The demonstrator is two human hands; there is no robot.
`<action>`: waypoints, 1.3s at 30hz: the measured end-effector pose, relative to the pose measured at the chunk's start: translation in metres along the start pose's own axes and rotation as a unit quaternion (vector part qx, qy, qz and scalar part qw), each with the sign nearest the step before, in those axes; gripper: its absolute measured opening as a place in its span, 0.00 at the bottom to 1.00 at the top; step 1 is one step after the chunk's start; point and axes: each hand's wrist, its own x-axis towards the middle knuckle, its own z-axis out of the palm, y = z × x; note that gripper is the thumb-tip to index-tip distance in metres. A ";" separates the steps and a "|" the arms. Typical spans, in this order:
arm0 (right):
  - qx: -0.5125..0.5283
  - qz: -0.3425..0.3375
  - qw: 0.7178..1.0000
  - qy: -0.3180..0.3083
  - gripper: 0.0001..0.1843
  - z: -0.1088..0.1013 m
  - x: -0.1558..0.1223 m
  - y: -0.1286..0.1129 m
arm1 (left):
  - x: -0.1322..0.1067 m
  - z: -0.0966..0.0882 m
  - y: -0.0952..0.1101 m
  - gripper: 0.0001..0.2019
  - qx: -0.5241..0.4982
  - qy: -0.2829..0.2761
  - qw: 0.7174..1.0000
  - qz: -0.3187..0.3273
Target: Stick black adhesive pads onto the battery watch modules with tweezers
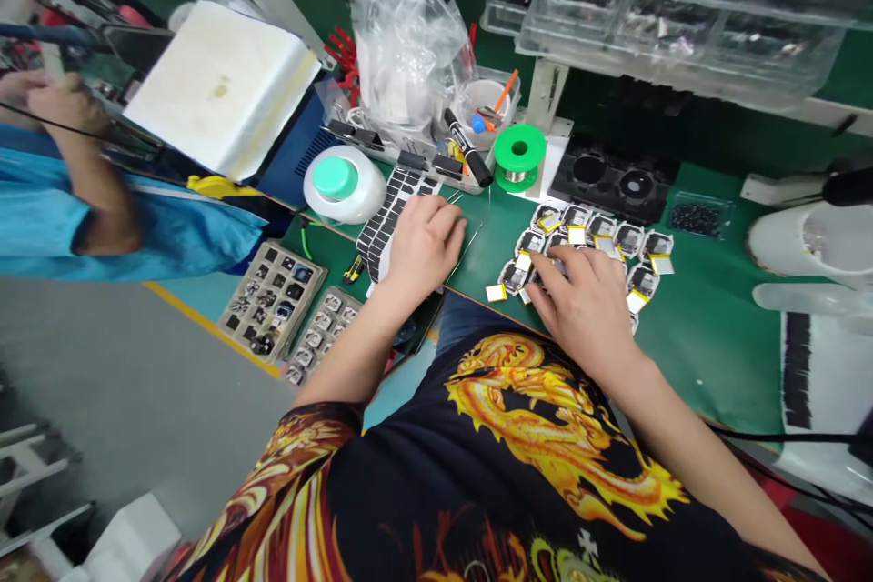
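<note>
My left hand lies palm down on a white sheet of small black stickers, fingers curled loosely over it; a thin pair of tweezers pokes out beside it. My right hand rests flat, fingers stretched out, on a cluster of small electronic modules with yellow tabs spread on the green bench. One loose module lies near the bench edge between my hands.
A green solder spool, black marker, white dispenser with a green cap, plastic bags and a black jig stand behind. Part trays sit lower left. Another person in a blue sleeve works at left. Clear trays sit on a shelf.
</note>
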 end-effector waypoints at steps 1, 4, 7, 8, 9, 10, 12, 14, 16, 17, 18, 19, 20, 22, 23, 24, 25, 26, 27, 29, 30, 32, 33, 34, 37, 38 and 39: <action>-0.003 -0.006 1.000 0.000 0.23 0.000 0.001 0.000 | 0.001 -0.001 -0.006 0.12 0.023 -0.003 1.000 -0.020; -0.001 -0.022 1.000 -0.002 0.22 0.000 0.003 -0.002 | 0.002 -0.001 -0.016 0.12 0.065 -0.028 0.996 -0.050; 0.007 -0.020 1.000 0.004 0.20 0.001 0.003 -0.004 | 0.001 0.002 -0.020 0.12 0.084 -0.045 0.994 -0.043; 0.011 -0.017 1.000 0.007 0.20 0.000 0.003 -0.005 | 0.001 0.003 -0.020 0.13 0.087 -0.047 0.994 -0.042; 0.016 -0.015 1.000 0.008 0.20 0.000 0.003 -0.005 | 0.001 0.004 -0.021 0.13 0.089 -0.049 0.994 -0.043; 0.021 -0.013 1.000 0.009 0.19 0.000 0.002 -0.005 | 0.001 0.004 -0.021 0.13 0.091 -0.051 0.993 -0.049; 0.031 -0.008 0.999 0.010 0.19 0.000 0.001 -0.004 | 0.003 0.005 -0.022 0.13 0.099 -0.059 0.991 -0.063; 0.035 -0.005 0.999 0.013 0.18 0.000 -0.001 -0.002 | 0.007 0.005 -0.023 0.14 0.109 -0.071 0.989 -0.072; 0.035 -0.005 0.999 0.020 0.17 0.001 -0.002 0.000 | 0.011 0.006 -0.026 0.14 0.112 -0.083 0.988 -0.070; 0.036 -0.004 0.999 0.023 0.17 0.002 -0.002 0.001 | 0.013 0.006 -0.027 0.14 0.111 -0.088 0.988 -0.065; 0.038 -0.003 0.999 0.026 0.17 0.003 -0.003 0.001 | 0.014 0.005 -0.029 0.13 0.109 -0.091 0.988 -0.058; 0.041 -0.002 0.999 0.029 0.17 0.003 -0.003 0.001 | 0.014 0.003 -0.031 0.13 0.105 -0.092 0.989 -0.052; 0.045 -0.001 0.998 0.033 0.16 0.002 -0.004 0.001 | 0.013 -0.001 -0.033 0.12 0.098 -0.090 0.990 -0.046; 0.052 -0.002 0.998 0.045 0.15 0.000 -0.006 -0.001 | 0.006 -0.013 -0.035 0.11 0.070 -0.075 0.994 -0.039; 0.058 -0.004 0.997 0.052 0.15 -0.002 -0.007 -0.002 | 0.001 -0.021 -0.035 0.09 0.045 -0.064 0.996 -0.037; 0.068 -0.007 0.996 0.058 0.14 -0.004 -0.008 -0.004 | -0.005 -0.029 -0.034 0.08 0.007 -0.047 0.998 -0.042; 0.079 -0.013 0.995 0.063 0.14 -0.007 -0.009 -0.006 | -0.010 -0.037 -0.032 0.06 -0.044 -0.032 0.997 -0.049; 0.090 -0.021 0.994 0.066 0.14 -0.009 -0.010 -0.008 | -0.016 -0.044 -0.028 0.05 -0.108 -0.029 0.992 -0.064; 0.099 -0.033 0.992 0.069 0.15 -0.011 -0.010 -0.011 | -0.021 -0.048 -0.022 0.05 -0.187 -0.028 0.978 -0.087; 0.110 -0.066 0.989 0.067 0.19 -0.015 -0.010 -0.015 | -0.026 -0.050 -0.004 0.09 -0.373 -0.024 0.914 -0.154; 0.114 -0.085 0.988 0.064 0.22 -0.016 -0.009 -0.017 | -0.026 -0.047 0.007 0.10 -0.460 -0.036 0.869 -0.177; 0.122 -0.118 0.984 0.060 0.30 -0.017 -0.008 -0.021 | -0.021 -0.037 0.032 0.10 -0.601 -0.071 0.765 -0.219; 0.127 -0.130 0.981 0.062 0.32 -0.017 -0.008 -0.021 | -0.017 -0.031 0.043 0.10 -0.652 -0.092 0.712 -0.245; 0.132 -0.139 0.979 0.067 0.32 -0.017 -0.008 -0.021 | -0.013 -0.025 0.054 0.11 -0.690 -0.111 0.662 -0.272; 0.143 -0.150 0.973 0.105 0.27 -0.016 -0.009 -0.018 | -0.002 -0.010 0.076 0.12 -0.747 -0.169 0.557 -0.322; 0.144 -0.149 0.971 0.119 0.24 -0.017 -0.009 -0.016 | 0.000 -0.007 0.081 0.12 -0.756 -0.190 0.534 -0.328; 0.143 -0.146 0.970 0.131 0.22 -0.018 -0.010 -0.013 | 0.001 -0.005 0.085 0.13 -0.762 -0.210 0.514 -0.332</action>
